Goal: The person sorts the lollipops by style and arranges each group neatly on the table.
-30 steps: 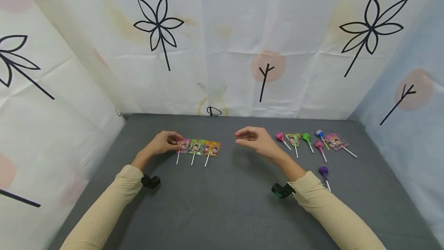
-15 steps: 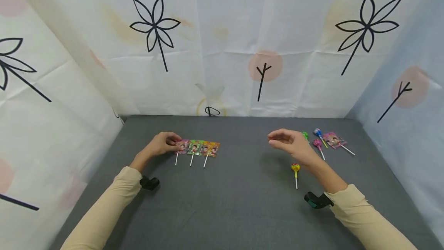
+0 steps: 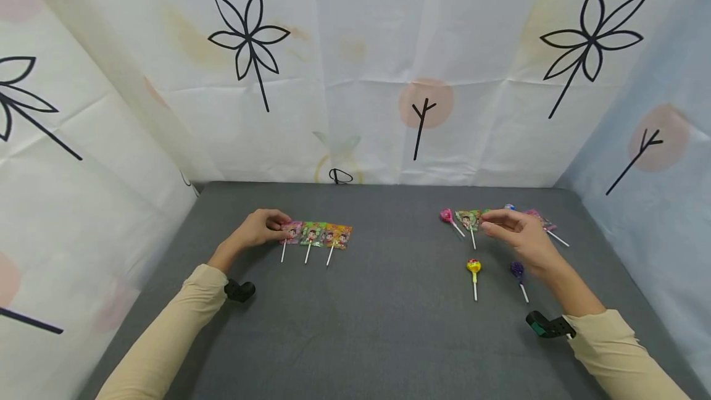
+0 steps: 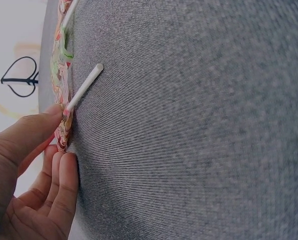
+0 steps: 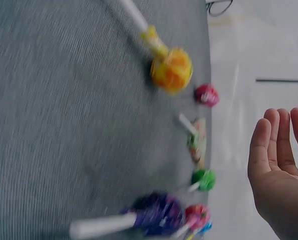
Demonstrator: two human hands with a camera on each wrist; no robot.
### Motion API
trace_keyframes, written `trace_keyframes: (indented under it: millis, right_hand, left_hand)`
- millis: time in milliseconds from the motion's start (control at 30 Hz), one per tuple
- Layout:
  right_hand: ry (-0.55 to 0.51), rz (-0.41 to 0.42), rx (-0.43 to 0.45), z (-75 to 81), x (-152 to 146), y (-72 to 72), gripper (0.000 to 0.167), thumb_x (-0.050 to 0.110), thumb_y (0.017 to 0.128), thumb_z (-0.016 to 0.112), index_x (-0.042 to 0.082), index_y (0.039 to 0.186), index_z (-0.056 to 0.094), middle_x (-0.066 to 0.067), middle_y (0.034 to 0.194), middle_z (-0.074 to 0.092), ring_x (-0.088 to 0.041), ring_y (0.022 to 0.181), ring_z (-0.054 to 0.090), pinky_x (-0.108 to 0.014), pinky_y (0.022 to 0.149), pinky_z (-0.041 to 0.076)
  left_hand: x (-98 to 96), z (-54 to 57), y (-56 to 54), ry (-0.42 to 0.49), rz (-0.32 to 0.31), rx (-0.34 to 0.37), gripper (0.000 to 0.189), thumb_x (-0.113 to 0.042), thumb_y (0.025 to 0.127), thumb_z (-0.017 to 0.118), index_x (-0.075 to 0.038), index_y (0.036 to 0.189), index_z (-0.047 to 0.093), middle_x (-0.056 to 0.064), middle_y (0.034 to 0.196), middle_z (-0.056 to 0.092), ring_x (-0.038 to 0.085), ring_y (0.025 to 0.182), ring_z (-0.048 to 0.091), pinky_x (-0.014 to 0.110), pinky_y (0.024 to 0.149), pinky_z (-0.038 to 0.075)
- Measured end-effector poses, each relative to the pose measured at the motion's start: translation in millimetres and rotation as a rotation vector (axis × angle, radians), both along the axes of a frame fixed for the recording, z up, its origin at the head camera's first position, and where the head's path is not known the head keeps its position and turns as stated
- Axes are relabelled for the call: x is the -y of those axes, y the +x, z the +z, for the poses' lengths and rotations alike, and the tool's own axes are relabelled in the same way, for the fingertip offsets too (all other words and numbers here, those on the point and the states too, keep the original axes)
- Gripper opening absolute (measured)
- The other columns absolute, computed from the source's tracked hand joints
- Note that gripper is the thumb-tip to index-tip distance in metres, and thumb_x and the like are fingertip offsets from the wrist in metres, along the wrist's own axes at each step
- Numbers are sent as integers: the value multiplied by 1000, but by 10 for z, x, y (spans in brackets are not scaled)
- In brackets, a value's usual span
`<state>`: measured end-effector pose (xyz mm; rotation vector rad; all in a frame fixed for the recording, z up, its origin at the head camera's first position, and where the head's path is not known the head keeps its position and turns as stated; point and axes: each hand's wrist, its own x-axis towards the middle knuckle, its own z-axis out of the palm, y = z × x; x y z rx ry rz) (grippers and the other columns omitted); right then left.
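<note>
At the left of the head view, my left hand (image 3: 260, 228) pinches the edge of a flat pink-wrapped lollipop (image 3: 294, 233), thumb on its wrapper. A flat green-wrapped lollipop (image 3: 313, 234) and a flat orange-wrapped one (image 3: 338, 236) continue the row, sticks pointing toward me. My right hand (image 3: 524, 241) is held over the group on the right, fingers loosely extended, holding nothing. It partly hides a flat pink-wrapped lollipop (image 3: 547, 222) and a blue round one (image 3: 509, 207). The right wrist view shows a green round lollipop (image 5: 204, 180) and a pink round one (image 5: 198, 216) there too.
Near the right hand lie a pink round lollipop (image 3: 447, 215), a flat green-wrapped one (image 3: 466, 220), a yellow round one (image 3: 473, 266) and a purple round one (image 3: 517, 269). A grey cloth (image 3: 355, 326) covers the table, with white patterned curtains (image 3: 355, 79) behind and beside it.
My right hand has moved rightward from mid-table to above the right-hand group, uncovering the yellow lollipop on its way. The left hand stays on the flat pink-wrapped lollipop.
</note>
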<state>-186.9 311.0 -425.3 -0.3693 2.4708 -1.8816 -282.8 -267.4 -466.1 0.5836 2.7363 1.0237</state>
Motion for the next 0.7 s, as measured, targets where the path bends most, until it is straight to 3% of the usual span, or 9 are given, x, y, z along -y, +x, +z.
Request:
trace_keyframes:
  millis: [300, 533, 700]
  right_hand:
    - [78, -29, 25, -49, -142, -37, 37, 12, 100, 68, -15, 126, 58, 4, 111, 70, -8, 101, 65, -23, 85, 50]
    - [204, -39, 4, -41, -198, -183, 46, 18, 99, 71, -11, 132, 57, -20, 125, 63, 0, 104, 62, -21, 83, 50]
    - [256, -28, -25, -24, -229, -362, 47, 19, 97, 74, -5, 134, 58, -29, 133, 57, -17, 116, 60, -18, 84, 49]
  left_hand:
    - [8, -13, -11, 5, -2, 6, 35, -15, 89, 82, 2, 117, 70, 16, 112, 68, 33, 101, 66, 49, 85, 52]
    - [10, -13, -8, 0, 5, 16, 36, -17, 89, 82, 1, 118, 70, 16, 112, 68, 33, 102, 67, 50, 86, 52]
    - [14, -16, -18, 3, -1, 15, 35, -16, 89, 82, 1, 118, 70, 15, 111, 68, 33, 102, 67, 49, 84, 52]
